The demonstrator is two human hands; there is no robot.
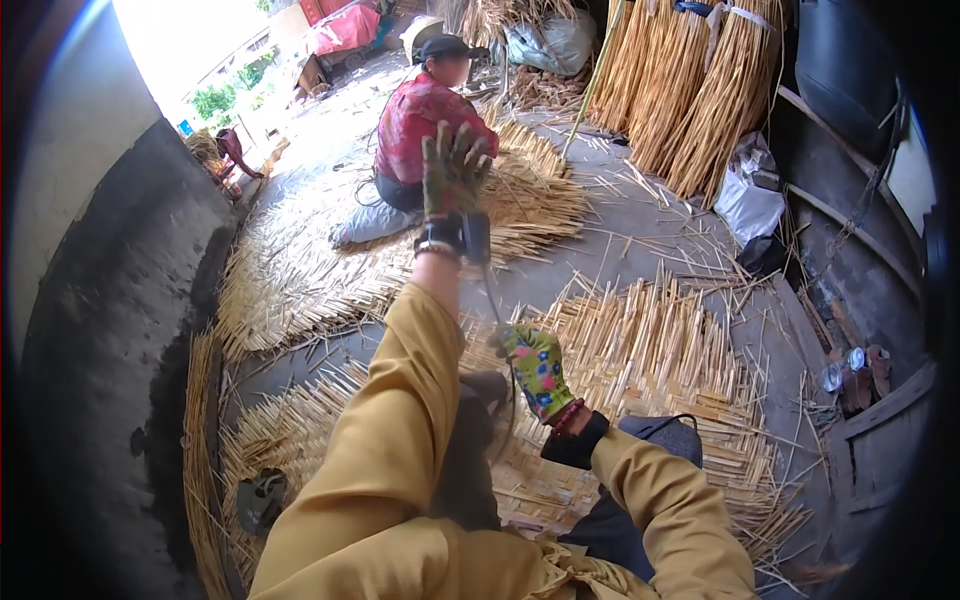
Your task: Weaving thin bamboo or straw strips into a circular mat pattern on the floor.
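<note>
My left hand [455, 172] is raised ahead of me, palm away and fingers stretched up, in a worn patterned glove with nothing in it. A dark strap with a small box [474, 238] circles that wrist. Lower and to the right, my right hand [537, 371] wears a green floral glove. Its fingers are curled, with the tips blurred; what they hold, if anything, cannot be made out. A thin dark cord [492, 290] runs down close by those fingers. Beneath my hands and legs lies a partly woven mat [640, 350] of pale split stalks with loose ends.
A person in a red patterned top [415, 125] sits on another woven mat [290, 270] ahead. Tall stalk bundles [690, 90] lean at the back right, near a white sack [750, 195]. Long stalks [200, 450] line the left wall. Another person [233, 152] bends over at far left.
</note>
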